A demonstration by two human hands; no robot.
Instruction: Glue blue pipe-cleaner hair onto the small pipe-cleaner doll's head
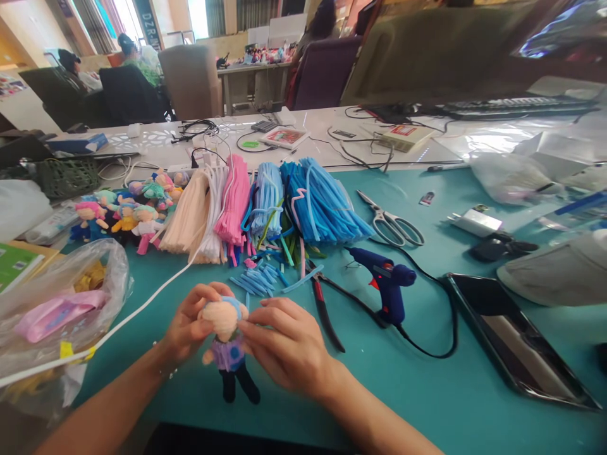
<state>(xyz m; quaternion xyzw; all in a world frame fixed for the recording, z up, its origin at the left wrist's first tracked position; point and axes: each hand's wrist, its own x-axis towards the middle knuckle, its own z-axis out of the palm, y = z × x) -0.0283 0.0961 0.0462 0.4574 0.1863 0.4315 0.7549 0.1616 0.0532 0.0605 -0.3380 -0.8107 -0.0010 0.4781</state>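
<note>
Both my hands are at a small fuzzy doll (227, 354) with a peach head, a purple top and dark legs, held upright just above the green mat. My left hand (194, 319) grips the left side of its head. On the other side, the fingers of my right hand (289, 341) pinch near the head's edge; whether they hold a separate small piece is hidden. A light blue strip (230, 299) lies over the top of the head. Just beyond are cut blue pipe cleaner pieces (256, 278).
Bundles of pipe cleaners (322, 208) and finished dolls (142, 205) line the mat's back. To the right lie scissors (391, 221), red-handled pliers (325, 316), a blue glue gun (386, 278) and a phone (512, 341). A white cable (147, 303) crosses the left, over a plastic bag (109, 278).
</note>
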